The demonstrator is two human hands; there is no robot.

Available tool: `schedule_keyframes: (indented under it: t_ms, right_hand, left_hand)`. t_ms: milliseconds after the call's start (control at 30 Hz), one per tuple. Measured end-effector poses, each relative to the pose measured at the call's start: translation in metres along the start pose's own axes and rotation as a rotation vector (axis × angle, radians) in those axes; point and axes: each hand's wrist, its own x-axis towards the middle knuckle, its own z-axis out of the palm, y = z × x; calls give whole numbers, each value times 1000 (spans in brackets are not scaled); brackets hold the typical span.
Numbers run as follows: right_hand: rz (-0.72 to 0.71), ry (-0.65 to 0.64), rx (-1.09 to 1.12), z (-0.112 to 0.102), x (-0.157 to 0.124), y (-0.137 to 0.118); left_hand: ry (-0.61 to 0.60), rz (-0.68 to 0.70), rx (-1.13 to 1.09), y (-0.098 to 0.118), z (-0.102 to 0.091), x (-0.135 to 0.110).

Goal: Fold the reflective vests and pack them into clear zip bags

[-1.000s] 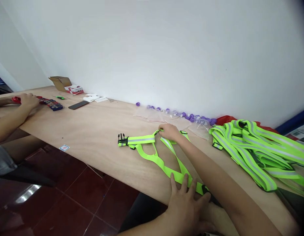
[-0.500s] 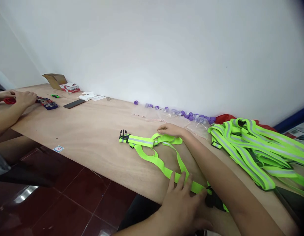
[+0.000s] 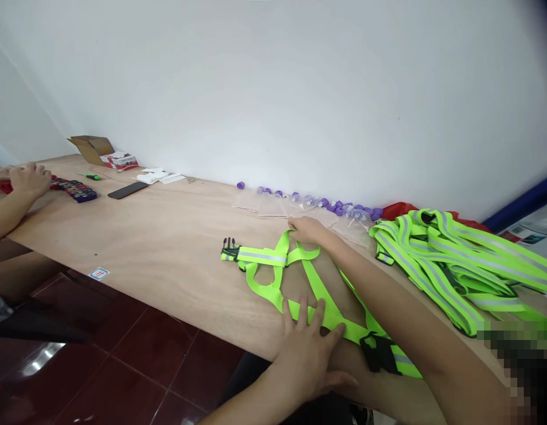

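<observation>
A neon-green reflective strap vest [image 3: 273, 271] with black buckles lies spread on the wooden table [image 3: 167, 236]. My left hand [image 3: 306, 348] lies flat on its near straps at the table's front edge, fingers stretched out. My right hand [image 3: 306, 230] reaches across to the vest's far end and pinches a strap there beside the grey reflective band. A black buckle [image 3: 229, 247] sticks out at the vest's left end. Another black buckle [image 3: 375, 354] lies near my right forearm.
A heap of similar green vests [image 3: 451, 260] lies at the right. Purple caps and clear bags [image 3: 318, 206] line the wall. Far left, another person's hand [image 3: 28, 180] rests by a dark object; a phone [image 3: 127, 189], papers and a cardboard box [image 3: 90, 147] lie beyond.
My right hand has shifted a little toward the wall, pulling the far straps into a crossed shape. My left hand slid left along the near straps. The view has drifted slightly.
</observation>
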Motion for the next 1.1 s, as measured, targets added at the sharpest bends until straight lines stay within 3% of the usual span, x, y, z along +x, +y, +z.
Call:
schedule_keyframes:
  t_ms: [200,400,500,600,800,933,1100]
  right_hand:
    - [112,-2,52,-2,-2,3]
    - [50,-296,264,-16,-2,26]
    - [48,-345,363,-22,-8,46]
    - [74,-312,419,-23,-18,61]
    - [71,-59,385,-17,-44,75]
    - [44,-60,294,-2,-52,76]
    - [106,-25,113,17,-41,72]
  left_hand:
    - [3,-3,10,-1,1,0]
    - [-5,-16,33,-2,5,1]
    - [-12,-23,23,-1,4,0]
    - [-13,-26,16,1,1,0]
    - [-18,-26,-15,2,0,1]
    - [-10,-28,-22,1,3,2]
    - [-14,-31,-4,0,1,2]
